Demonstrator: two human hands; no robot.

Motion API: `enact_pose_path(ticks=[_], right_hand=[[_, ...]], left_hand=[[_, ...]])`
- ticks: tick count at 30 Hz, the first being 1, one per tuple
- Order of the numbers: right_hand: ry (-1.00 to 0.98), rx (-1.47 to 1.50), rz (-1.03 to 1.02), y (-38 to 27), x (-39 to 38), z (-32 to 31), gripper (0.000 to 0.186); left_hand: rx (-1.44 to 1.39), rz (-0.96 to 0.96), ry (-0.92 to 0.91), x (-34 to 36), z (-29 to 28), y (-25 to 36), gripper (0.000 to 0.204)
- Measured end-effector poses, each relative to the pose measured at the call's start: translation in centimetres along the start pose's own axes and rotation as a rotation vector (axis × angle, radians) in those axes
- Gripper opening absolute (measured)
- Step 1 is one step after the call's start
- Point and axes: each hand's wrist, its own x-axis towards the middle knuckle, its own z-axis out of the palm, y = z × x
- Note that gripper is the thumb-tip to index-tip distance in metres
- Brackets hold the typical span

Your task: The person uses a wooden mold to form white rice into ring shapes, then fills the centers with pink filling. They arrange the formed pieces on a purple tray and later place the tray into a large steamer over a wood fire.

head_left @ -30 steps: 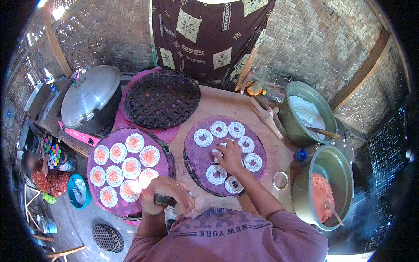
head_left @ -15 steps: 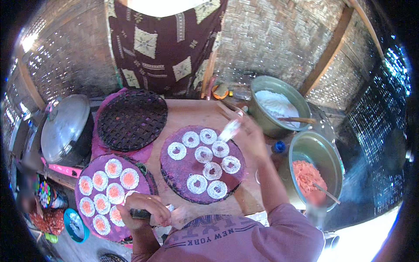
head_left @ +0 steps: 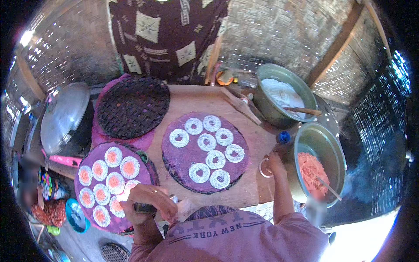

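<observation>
My left hand is closed, its fingers curled round a dark, short tube-like thing that mostly hides in the palm. It hovers over the right edge of a round purple-covered tray, where several white lacy discs have pink-orange middles. Beside the table's right edge, my right hand is at a clear round rim, perhaps a glass; its fingers are too hidden to read. Between the hands lies another round purple tray with several white dough rings. Beyond it, a wooden two-armed tool rests on the tabletop.
Right of the table stand a green tub of white flour-like powder with a wooden spoon, and a tub of pink-orange mass. A blue cap is nearby. Far left are a black woven rack and a lidded pot.
My right hand has moved from above the far right of the ring tray, near the wooden tool, back toward me to the clear rim. The left hand has barely shifted.
</observation>
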Motion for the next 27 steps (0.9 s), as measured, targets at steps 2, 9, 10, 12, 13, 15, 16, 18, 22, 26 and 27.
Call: enact_pose_path(ticks=[2,9,10,12,13,15,16,18,22,26,27], right_hand=[[-0.093,-0.122,-0.127,0.4,-0.6,-0.6,0.018],[0.282,0.674,-0.299,-12.5,1.7,-8.0,0.014],[0.206,0.811,-0.298,-16.1,2.1,-7.8,0.013],[0.264,0.745,-0.526,-21.9,2.7,-7.2,0.010],[0.225,0.750,-0.558,-24.1,2.8,-6.5,0.011],[0.140,0.793,-0.560,-27.1,2.9,-5.3,0.012],[0.074,0.771,-0.542,-28.1,3.0,-4.7,0.012],[0.093,0.751,-0.581,-28.9,3.1,-3.8,0.014],[0.041,0.738,-0.563,-29.2,3.4,-2.8,0.015],[-0.005,0.751,-0.543,-28.8,2.7,-4.5,0.018],[-0.056,0.820,-0.591,-28.4,2.4,-5.6,0.024]], left_hand=[[-0.005,0.004,0.014,0.0,0.3,0.2,0.093],[-0.006,-0.043,-0.157,0.0,-0.1,0.0,0.098],[-0.032,-0.029,-0.225,-0.1,-0.1,-0.1,0.099],[-0.116,-0.096,-0.394,-0.1,-0.8,0.0,0.093],[-0.162,-0.132,-0.433,-0.4,-0.9,0.1,0.092],[-0.294,-0.233,-0.415,-1.3,-1.0,0.3,0.090],[-0.294,-0.208,-0.385,-1.8,-1.0,0.4,0.091],[-0.299,-0.162,-0.321,-2.7,-1.1,0.3,0.094],[-0.237,-0.069,-0.239,-3.2,-1.6,0.2,0.104],[-0.265,0.076,0.007,-1.7,-1.7,1.0,0.111],[-0.371,0.115,0.059,-0.9,-2.0,1.2,0.108]])
